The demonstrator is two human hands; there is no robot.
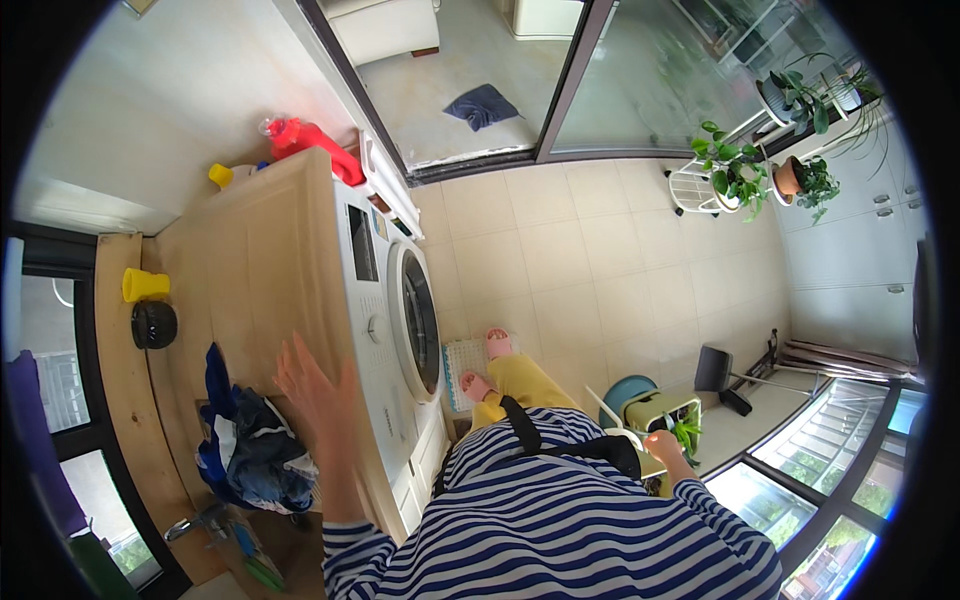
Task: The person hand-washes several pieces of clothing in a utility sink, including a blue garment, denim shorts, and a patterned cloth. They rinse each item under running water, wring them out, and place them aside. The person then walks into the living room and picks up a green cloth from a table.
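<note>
My left hand [311, 382] is spread over the front edge of the wood-toned countertop [255, 262], fingers apart and holding nothing. Close to it, a heap of dark blue and white clothes [262, 454] lies at the sink area, beside a metal faucet [199, 523]. Under the counter stands a white front-loading washing machine [386, 330] with its round door [418, 322] shut. My right hand [664, 446] hangs out at my right side with its fingers curled. Green leaves and a light-green container [652, 409] show beside it; whether it touches them is unclear.
A red detergent bottle [311, 146] stands at the counter's far end. A yellow cup [146, 285] and a dark round pot [154, 325] sit by the window. Potted plants fill a white wheeled stand [690, 187]. A dark cloth [481, 106] lies beyond the sliding-door frame [562, 90].
</note>
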